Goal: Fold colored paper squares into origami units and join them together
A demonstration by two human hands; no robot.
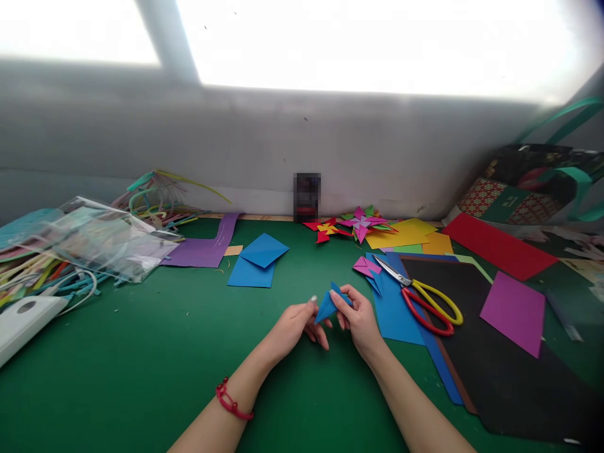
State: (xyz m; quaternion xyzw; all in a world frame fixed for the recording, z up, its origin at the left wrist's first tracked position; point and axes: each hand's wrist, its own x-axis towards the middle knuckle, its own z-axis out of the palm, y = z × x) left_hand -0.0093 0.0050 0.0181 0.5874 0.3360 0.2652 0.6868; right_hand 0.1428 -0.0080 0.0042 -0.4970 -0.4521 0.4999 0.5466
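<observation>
A small folded piece of blue paper (326, 307), pointed at its lower left end, is pinched between the thumb and fingers of my right hand (359, 314). Beside that pointed end is my left hand (297, 321), its thumb raised and apart from its loosely bent fingers. Those fingers reach beneath the paper's tip; whether they touch it is hard to see. Just right of my hands lie small pink (364, 266) and blue folded pieces (375, 282). Two blue square sheets (264, 250), the upper one creased, rest on the green table (189, 365) to the left.
Scissors (431, 306) with red and yellow handles lie on blue and black sheets (514, 371) at right. Folded paper flowers (361, 221) sit at the back. Left are purple paper (201, 250), a clear plastic bag (127, 242) and a white tool (28, 321). A patterned bag (514, 195) stands far right.
</observation>
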